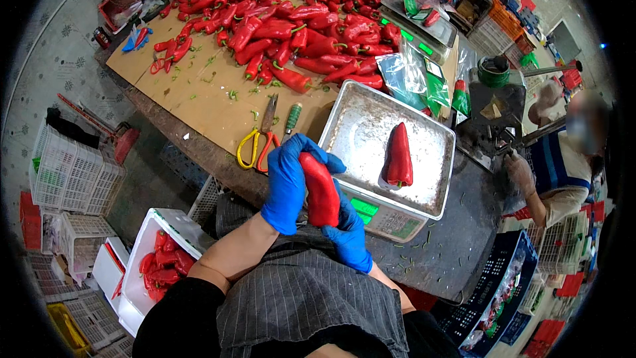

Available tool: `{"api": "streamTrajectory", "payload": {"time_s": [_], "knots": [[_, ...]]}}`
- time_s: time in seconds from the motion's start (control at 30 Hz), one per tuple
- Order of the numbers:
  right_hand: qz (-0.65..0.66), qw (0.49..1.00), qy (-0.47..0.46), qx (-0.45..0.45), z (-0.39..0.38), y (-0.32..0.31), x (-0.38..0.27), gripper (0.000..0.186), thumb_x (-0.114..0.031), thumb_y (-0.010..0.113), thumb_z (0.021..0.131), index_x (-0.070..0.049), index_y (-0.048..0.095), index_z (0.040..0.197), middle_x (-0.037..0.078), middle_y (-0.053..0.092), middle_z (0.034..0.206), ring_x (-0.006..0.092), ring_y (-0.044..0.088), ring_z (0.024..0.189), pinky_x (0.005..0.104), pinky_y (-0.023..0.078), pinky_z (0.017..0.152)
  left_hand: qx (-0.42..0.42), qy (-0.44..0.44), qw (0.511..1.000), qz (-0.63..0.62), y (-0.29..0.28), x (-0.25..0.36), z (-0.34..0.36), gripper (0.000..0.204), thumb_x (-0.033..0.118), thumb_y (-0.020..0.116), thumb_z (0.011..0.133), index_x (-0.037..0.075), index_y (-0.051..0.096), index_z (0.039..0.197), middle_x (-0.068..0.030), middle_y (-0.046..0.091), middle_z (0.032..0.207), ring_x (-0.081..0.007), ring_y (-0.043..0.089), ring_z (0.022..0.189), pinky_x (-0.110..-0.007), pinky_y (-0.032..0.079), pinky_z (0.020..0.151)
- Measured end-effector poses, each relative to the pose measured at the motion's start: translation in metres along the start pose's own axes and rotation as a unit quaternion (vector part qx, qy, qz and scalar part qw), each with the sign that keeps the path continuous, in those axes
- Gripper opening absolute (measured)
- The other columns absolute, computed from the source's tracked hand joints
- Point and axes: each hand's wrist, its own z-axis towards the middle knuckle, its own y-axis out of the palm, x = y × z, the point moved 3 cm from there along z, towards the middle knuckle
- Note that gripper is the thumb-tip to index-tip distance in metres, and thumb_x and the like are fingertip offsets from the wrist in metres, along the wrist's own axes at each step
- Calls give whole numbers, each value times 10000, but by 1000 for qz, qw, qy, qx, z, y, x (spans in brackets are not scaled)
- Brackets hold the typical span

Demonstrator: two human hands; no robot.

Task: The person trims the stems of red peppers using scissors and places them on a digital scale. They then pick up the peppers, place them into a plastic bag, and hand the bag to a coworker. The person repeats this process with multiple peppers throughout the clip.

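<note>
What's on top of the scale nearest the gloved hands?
One red pepper lies on its metal tray. The patch of tray directly beneath the pepper is covered and cannot be seen.

"What's being held?"

"The blue-gloved left hand [285, 182] and blue-gloved right hand [351, 237] hold one long red pepper [320, 192]."

"And nearby?"

"A tapered red pepper [400, 157] on the silver metal scale pan [359, 126]."

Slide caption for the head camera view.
Blue-gloved left hand and right hand hold a red pepper beside a scale bearing another, before heaped peppers.
</note>
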Motion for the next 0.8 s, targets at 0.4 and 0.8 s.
{"api": "streamTrajectory", "payload": {"time_s": [0.4, 0.8], "knots": [[-397, 817, -241, 341, 2, -90, -121, 658, 56, 679, 713, -59, 441, 1316, 126, 460, 1328, 186, 530, 1089, 315, 449, 898, 180, 76, 981, 24, -68, -3, 8, 277, 261, 455, 928, 51, 550, 1082, -88, 585, 1082, -206, 571, 999, -320, 433, 884], [-398, 770, -243, 435, -28, -156, -111, 282, 24, 557, 854, 4, 593, 1133, 93, 619, 1096, 142, 580, 970, 271, 473, 837, 163, 39, 986, 22, -68, -7, 16, 265, 259, 434, 939, 52, 559, 1049, -90, 594, 1068, -202, 568, 1002, -338, 440, 883]]}}
